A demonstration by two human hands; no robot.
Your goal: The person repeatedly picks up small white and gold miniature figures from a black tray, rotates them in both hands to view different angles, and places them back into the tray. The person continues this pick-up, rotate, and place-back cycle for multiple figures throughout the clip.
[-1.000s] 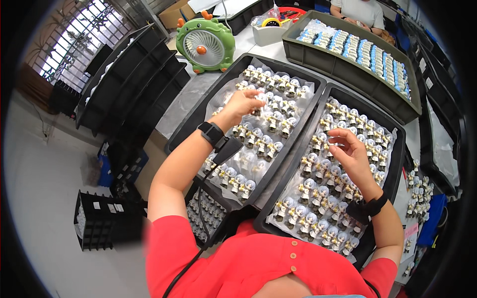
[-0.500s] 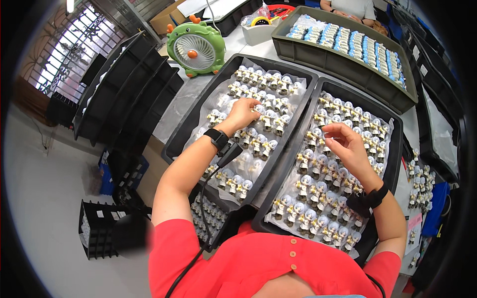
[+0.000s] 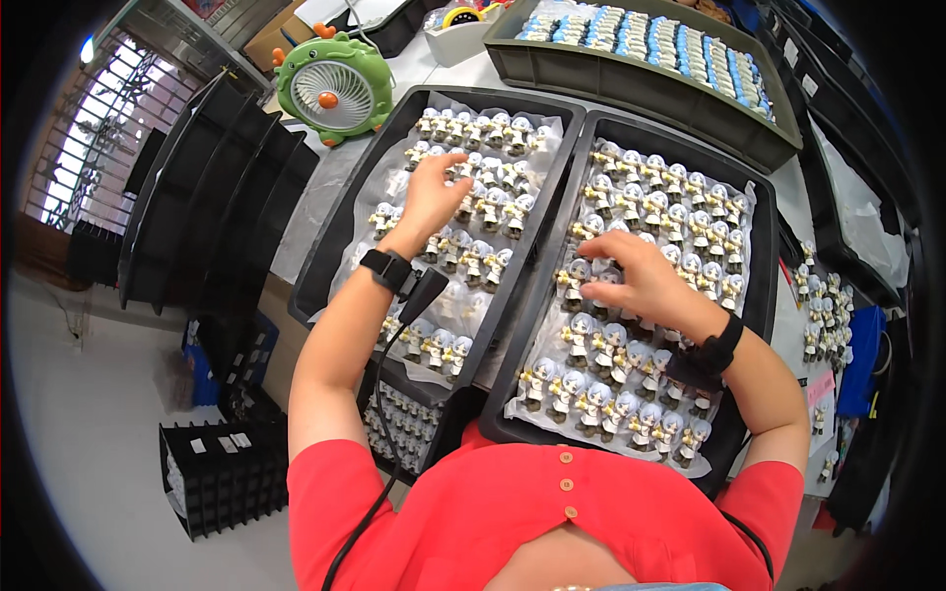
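Note:
Two black trays lie side by side before me, each lined with a thin white sheet. My left hand (image 3: 434,200) is over the left tray (image 3: 325,258), thumb and index finger apart beside a row of small figurines (image 3: 490,207). These have pale hair and white-and-gold clothes. Above the right tray (image 3: 766,236), my right hand (image 3: 639,279) is open. Its thumb and fingers are spread near a figurine (image 3: 572,283) by that tray's left side. Neither hand visibly holds anything; its palm hides some figurines underneath.
A green fan (image 3: 333,91) stands behind the left tray. Beyond the right tray is an olive bin (image 3: 631,87) of blue and white pieces. Stacked black trays (image 3: 187,207) rise at left. Loose figurines (image 3: 826,315) stand at right. A black cable (image 3: 382,394) hangs from my left wrist.
The whole view has shifted. My right hand has moved nearer and left over the right tray, its fingers spreading wider. My left hand's fingertips have parted, over about the same spot.

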